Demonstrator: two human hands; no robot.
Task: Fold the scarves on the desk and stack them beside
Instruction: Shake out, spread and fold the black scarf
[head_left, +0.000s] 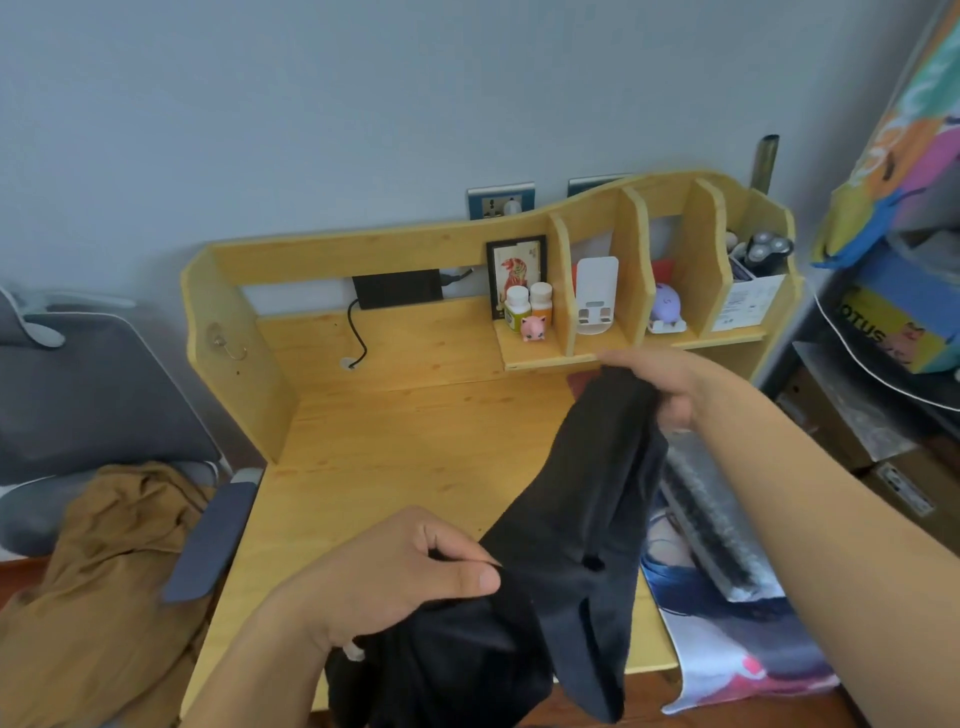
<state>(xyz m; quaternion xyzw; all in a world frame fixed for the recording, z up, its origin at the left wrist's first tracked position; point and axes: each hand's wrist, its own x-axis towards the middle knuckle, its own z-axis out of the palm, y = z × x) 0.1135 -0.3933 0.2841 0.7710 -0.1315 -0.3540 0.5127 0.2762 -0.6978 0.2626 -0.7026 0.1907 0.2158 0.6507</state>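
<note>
Black scarf (571, 499) stretched in the air above the wooden surface (395, 447), centre to lower right. Left hand (395, 571) pinching near end; right hand (670, 389) fingers (675, 413) gripping far end. Not yet folded; no finished stack visible.

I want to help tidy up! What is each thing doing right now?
black scarf: lifted above the desk, stretched between both hands, not yet folded
left hand: pinches the scarf's near end
right hand: grips the scarf's far end
wooden desk: bare in the middle
brown garment: crumpled on the chair
two bottles: upright, capped, on the shelf
</note>
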